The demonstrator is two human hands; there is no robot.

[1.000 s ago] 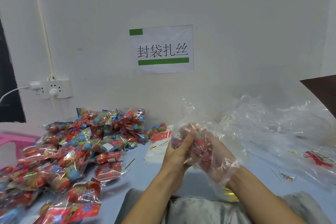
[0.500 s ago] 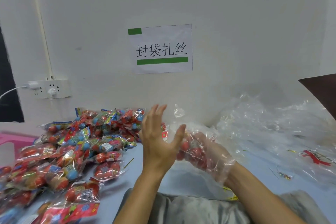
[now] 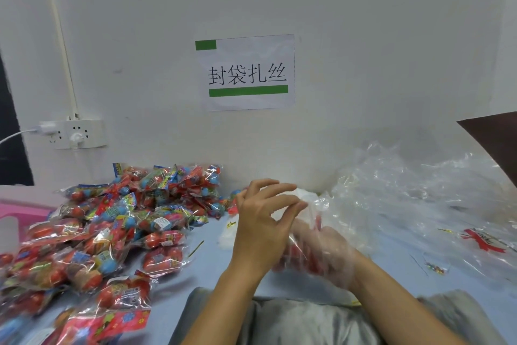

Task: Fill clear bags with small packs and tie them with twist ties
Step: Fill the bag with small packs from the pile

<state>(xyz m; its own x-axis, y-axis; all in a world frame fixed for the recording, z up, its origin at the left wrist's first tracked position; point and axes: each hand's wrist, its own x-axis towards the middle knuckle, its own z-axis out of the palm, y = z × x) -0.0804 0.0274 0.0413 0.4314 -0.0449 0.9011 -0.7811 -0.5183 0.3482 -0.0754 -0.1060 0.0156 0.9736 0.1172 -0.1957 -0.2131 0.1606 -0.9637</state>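
Filling a clear bag (image 3: 321, 235) with red packs at a pale blue table (image 3: 212, 269), a person works both hands at the six o'clock edge.

From nine o'clock, a glossy, crinkled heap of small packs (image 3: 112, 221) in red and blue spreads toward centre, one thin twist tie (image 3: 196, 248) lying diagonally beside it. The left hand (image 3: 263, 230) is raised at centre, fingers loosely spread, thumb and forefinger nearly meeting at the film's edge; whether they pinch it cannot be told. The right hand (image 3: 327, 255), inside the bag, looks curled round the red packs (image 3: 296, 256), blurred. The bag's long axis runs toward twelve o'clock, mouth low. At three o'clock lies a rumpled pile of empty clear bags (image 3: 419, 193).
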